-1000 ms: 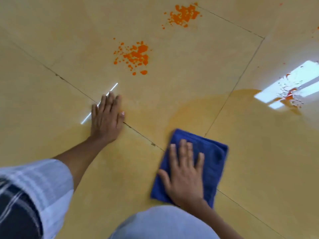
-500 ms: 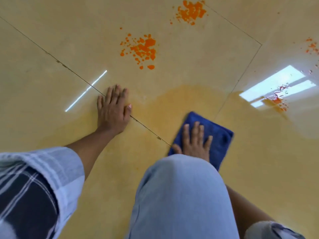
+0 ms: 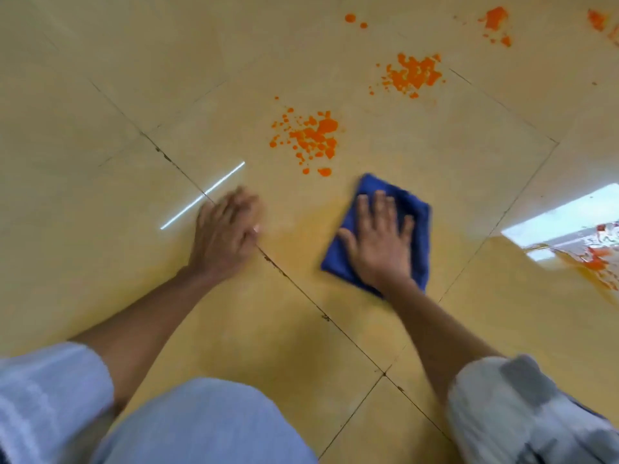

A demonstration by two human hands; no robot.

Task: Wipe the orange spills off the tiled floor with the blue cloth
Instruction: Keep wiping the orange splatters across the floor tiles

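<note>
The right hand [image 3: 378,242] presses flat on the blue cloth [image 3: 413,222], nearest orange spill [image 3: 310,137] at eleven o'clock; the left hand [image 3: 226,231], open and empty, braces on the floor [image 3: 100,162].

An indoor room, shown by its glossy beige tiled floor [image 3: 140,78]

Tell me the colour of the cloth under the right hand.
Deep blue; the cloth shows best in the head view, flat under the right hand.

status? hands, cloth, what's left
Right hand flat on folded blue cloth; left hand open, braced on tiled floor. Nearest orange splatter just ahead, unwiped. Path clear.
</note>
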